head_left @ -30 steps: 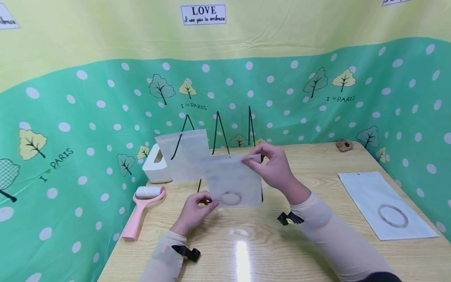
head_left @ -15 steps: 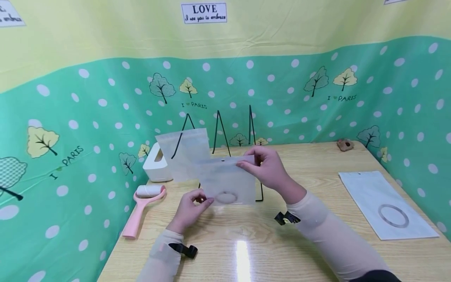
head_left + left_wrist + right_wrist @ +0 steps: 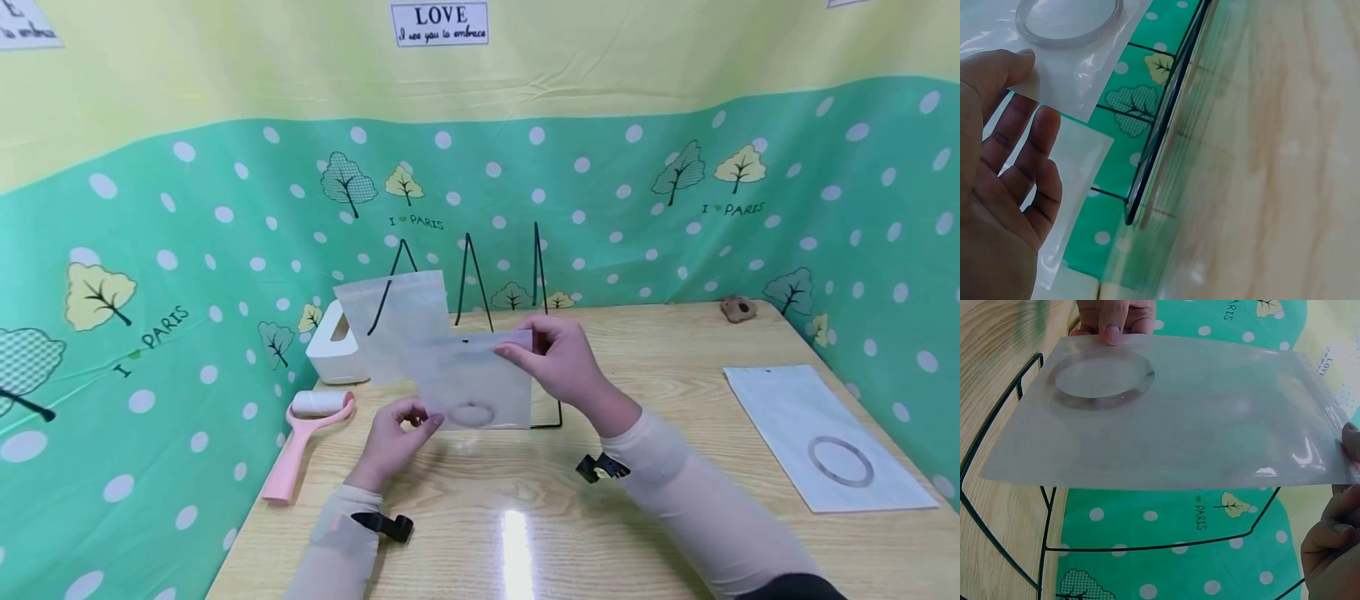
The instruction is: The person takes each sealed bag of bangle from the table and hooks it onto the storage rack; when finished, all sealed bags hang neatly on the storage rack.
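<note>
A translucent white pouch (image 3: 468, 375) with a ring-shaped bangle (image 3: 471, 414) inside hangs between my hands. My left hand (image 3: 393, 442) pinches its lower left corner between thumb and fingers. At the upper right corner my right hand (image 3: 557, 360) grips it with thumb and fingers. Behind it stands a black wire rack (image 3: 536, 258) with several pointed dividers. A second translucent pouch (image 3: 408, 308) leans upright in the rack's left part, partly overlapped by the held one. The right wrist view shows the held pouch (image 3: 1197, 419) stretched flat, the bangle near the left fingers.
Another pale pouch with a ring in it (image 3: 776, 417) lies flat at the table's right. To the left are a pink lint roller (image 3: 288, 462) and a white box (image 3: 337, 358) with a slot. A small brown object (image 3: 738, 309) sits at the back right.
Both hands have shifted slightly left with the held pouch, bringing it further over the left part of the rack. The grips stay the same.
</note>
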The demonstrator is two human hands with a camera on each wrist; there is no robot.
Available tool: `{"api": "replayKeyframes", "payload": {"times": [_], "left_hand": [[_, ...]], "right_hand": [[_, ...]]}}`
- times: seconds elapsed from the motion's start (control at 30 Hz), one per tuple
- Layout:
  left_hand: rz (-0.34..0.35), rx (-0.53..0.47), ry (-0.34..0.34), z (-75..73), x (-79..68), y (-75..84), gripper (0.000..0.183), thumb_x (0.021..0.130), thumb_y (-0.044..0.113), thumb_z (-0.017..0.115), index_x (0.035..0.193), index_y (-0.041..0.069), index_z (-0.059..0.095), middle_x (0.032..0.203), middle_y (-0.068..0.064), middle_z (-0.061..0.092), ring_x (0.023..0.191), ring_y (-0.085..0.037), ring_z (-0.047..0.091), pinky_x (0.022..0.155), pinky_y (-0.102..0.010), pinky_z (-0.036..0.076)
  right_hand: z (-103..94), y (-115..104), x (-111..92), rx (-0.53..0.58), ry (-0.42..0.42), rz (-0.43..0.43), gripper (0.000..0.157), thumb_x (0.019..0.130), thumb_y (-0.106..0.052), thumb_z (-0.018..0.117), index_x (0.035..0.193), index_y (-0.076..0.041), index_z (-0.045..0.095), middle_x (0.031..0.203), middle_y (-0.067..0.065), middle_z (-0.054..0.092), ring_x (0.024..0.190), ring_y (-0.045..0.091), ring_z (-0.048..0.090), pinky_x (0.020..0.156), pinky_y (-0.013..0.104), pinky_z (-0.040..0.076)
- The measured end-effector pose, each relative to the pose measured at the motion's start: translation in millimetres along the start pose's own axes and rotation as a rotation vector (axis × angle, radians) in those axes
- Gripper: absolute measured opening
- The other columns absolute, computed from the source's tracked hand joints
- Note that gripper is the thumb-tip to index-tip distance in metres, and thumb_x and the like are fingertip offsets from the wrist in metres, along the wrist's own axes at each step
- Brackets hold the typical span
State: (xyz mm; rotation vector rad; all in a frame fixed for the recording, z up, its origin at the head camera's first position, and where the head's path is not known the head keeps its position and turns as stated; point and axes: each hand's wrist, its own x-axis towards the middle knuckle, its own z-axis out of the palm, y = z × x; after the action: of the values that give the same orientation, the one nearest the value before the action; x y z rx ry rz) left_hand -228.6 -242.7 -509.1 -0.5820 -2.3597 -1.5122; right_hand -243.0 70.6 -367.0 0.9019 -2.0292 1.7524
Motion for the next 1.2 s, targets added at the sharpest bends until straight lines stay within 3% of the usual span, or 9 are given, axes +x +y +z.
{"api": "replayKeyframes", "payload": {"times": [0.3, 0.53, 0.63, 0.87, 1.2], "left_hand": [[-0.034, -0.010, 0.042, -2.0, 0.7, 10.0, 0.007, 0.094, 0.006, 0.079, 0.091, 0.002, 0.074, 0.084, -0.008, 0.070, 0.078, -0.019, 0.062, 0.074, -0.031, 0.051], [-0.055, -0.022, 0.059, -4.5, -0.4, 39.9, 0.004, 0.094, 0.003, 0.077, 0.091, 0.002, 0.075, 0.085, -0.010, 0.069, 0.079, -0.020, 0.061, 0.076, -0.032, 0.051], [-0.061, -0.022, 0.065, -5.2, -0.4, 45.8, 0.006, 0.095, 0.004, 0.077, 0.093, -0.001, 0.075, 0.086, -0.011, 0.070, 0.079, -0.021, 0.061, 0.075, -0.032, 0.051], [-0.093, -0.034, 0.062, -5.2, -0.3, 44.4, 0.006, 0.096, 0.004, 0.076, 0.094, -0.002, 0.075, 0.087, -0.013, 0.069, 0.079, -0.026, 0.060, 0.075, -0.034, 0.050], [-0.121, -0.047, 0.118, -2.6, 3.2, 39.0, 0.006, 0.096, 0.003, 0.075, 0.100, -0.002, 0.077, 0.099, -0.014, 0.073, 0.084, -0.023, 0.066, 0.079, -0.036, 0.055]], "right_hand": [[10.0, 4, 10, 0.029, 0.053, 0.003, 0.009, 0.091, -0.007, 0.083, 0.087, -0.006, 0.074, 0.067, 0.008, 0.060, 0.053, 0.019, 0.048, 0.048, 0.028, 0.041], [14.5, 7, 15, 0.032, 0.084, 0.032, 0.009, 0.091, -0.012, 0.084, 0.091, -0.007, 0.078, 0.065, 0.008, 0.056, 0.054, 0.018, 0.045, 0.049, 0.027, 0.039], [15.3, 10, 17, 0.053, 0.096, 0.055, 0.009, 0.090, -0.011, 0.085, 0.091, -0.005, 0.077, 0.065, 0.008, 0.056, 0.054, 0.017, 0.044, 0.049, 0.027, 0.037], [10.8, 17, 14, 0.057, 0.109, 0.108, 0.017, 0.091, -0.013, 0.084, 0.087, -0.004, 0.070, 0.067, 0.007, 0.053, 0.057, 0.017, 0.042, 0.051, 0.027, 0.036], [1.9, 27, 12, 0.046, 0.107, 0.085, 0.008, 0.096, -0.004, 0.076, 0.095, 0.002, 0.071, 0.075, 0.014, 0.055, 0.064, 0.023, 0.045, 0.055, 0.025, 0.038]]}}
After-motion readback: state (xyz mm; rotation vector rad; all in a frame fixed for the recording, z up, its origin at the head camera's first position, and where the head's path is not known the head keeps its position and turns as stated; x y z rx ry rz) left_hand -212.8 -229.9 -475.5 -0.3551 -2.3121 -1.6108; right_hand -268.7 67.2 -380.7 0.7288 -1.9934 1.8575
